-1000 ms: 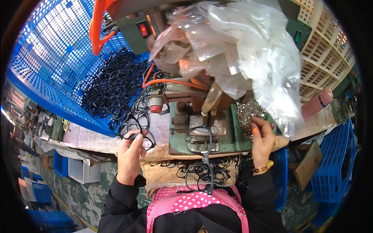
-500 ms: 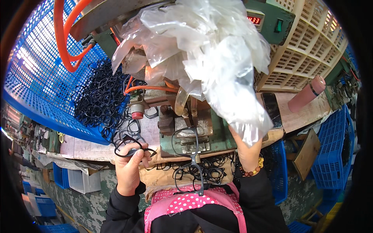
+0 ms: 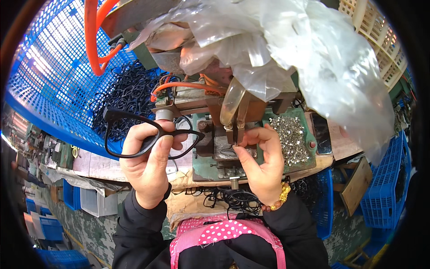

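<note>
My left hand (image 3: 145,168) grips a black eyeglass frame (image 3: 109,114) at its middle, holding it up left of a small bench machine (image 3: 201,172) with a green base. At the machine's centre, the thumb and index finger of my right hand (image 3: 262,168) pinch together by the tip of the upright metal jaws (image 3: 235,134). Whatever lies between those fingertips is too small to make out. Right of that hand, a heap of tiny shiny metal pieces (image 3: 289,139) covers part of the green base.
A blue mesh basket (image 3: 49,110) full of black frames stands at the left. Clear plastic sheeting (image 3: 322,58) hangs over the machine. Orange hoses (image 3: 92,40) run down at upper left. More black frames (image 3: 224,197) lie before my apron. A dark phone (image 3: 319,130) rests at right.
My right hand has come out from under the plastic sheeting to the jaws. The sheeting has swung right, uncovering the metal pieces. A frame seen above my lap is gone. My left hand has risen.
</note>
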The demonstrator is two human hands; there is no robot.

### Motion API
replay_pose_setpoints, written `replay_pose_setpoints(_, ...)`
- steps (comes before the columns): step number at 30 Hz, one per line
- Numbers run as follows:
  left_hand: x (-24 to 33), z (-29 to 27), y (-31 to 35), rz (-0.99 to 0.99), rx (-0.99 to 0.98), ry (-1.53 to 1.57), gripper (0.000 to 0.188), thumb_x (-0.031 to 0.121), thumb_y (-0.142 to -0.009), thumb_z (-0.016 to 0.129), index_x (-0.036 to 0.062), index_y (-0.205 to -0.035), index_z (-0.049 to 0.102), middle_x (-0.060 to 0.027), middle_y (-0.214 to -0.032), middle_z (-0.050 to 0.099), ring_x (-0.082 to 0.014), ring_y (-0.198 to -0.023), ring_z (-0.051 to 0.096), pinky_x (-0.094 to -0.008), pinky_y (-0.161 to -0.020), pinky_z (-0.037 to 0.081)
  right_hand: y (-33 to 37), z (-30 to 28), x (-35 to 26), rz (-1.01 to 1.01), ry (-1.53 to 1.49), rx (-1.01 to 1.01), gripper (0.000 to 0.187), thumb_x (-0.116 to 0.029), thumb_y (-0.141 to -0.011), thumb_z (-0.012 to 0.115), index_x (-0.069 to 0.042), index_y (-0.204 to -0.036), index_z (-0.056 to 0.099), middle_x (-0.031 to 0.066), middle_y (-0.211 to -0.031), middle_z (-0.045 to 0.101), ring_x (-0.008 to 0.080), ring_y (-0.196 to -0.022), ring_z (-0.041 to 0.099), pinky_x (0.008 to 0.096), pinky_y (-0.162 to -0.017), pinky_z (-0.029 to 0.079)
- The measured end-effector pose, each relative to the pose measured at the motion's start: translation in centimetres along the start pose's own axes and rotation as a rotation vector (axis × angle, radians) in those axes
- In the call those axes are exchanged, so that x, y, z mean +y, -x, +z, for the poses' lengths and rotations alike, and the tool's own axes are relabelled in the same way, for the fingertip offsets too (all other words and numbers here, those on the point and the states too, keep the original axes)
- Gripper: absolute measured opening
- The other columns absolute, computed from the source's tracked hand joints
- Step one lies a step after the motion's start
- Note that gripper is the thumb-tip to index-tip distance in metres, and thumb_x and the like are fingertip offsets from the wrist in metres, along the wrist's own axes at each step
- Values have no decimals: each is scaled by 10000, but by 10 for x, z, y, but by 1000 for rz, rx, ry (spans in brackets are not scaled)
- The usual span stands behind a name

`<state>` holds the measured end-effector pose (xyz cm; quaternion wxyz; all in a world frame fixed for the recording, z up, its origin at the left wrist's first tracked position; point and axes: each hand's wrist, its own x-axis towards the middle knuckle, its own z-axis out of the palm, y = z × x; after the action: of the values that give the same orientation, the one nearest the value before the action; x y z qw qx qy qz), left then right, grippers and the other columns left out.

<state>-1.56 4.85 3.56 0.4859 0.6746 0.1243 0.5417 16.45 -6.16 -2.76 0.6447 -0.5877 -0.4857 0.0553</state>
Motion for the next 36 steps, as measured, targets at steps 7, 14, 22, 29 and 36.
replay_pose_setpoints(7, -7, 3, 0, 72, 3, 31, 165, -62, -983, 588, -33, -1142, 555, -154, -1156, 647, -228, -963, 714, -356, -896, 590, -4, 6, -2, 54, -139, -6, 388, 17, -845, 748, -38, -1159, 526, 20, -910, 688, 154, -902, 675, 480, -1175, 246)
replay_pose_setpoints(14, -5, 5, -1, 58, 13, 34, 163, -67, -985, 587, -43, -1147, 586, -129, -1161, 641, -206, -981, 702, -325, -898, 576, -7, 8, -10, 113, -269, -18, 375, 81, -857, 727, -3, -1153, 512, 75, -1035, 617, 163, -951, 658, 340, -994, 457)
replay_pose_setpoints(22, -4, 5, -3, 66, -19, -1, 165, -45, -984, 613, -46, -1149, 605, -111, -1169, 649, -188, -990, 698, -310, -895, 567, -12, -1, -13, 132, -246, -81, 427, 95, -865, 696, 29, -1238, 499, 92, -1080, 614, 168, -1008, 630, 300, -960, 472)
replay_pose_setpoints(29, -1, 22, 21, 606, -592, -610, 287, 124, -756, 691, 30, -1023, 737, -116, -1065, 708, -283, -898, 690, -395, -878, 575, -6, -22, -11, 177, -287, -119, 425, 41, -939, 613, 24, -1346, 490, 118, -1119, 700, 178, -1080, 636, 315, -998, 464)
replay_pose_setpoints(36, -12, 22, 22, 412, -741, -540, 333, 43, -714, 778, 45, -1046, 744, -110, -1089, 733, -270, -885, 694, -372, -804, 578, 10, -87, 70, 196, 110, 395, 358, 29, -971, 569, 23, -1326, 525, 118, -1121, 680, 186, -1062, 643, 317, -949, 486)
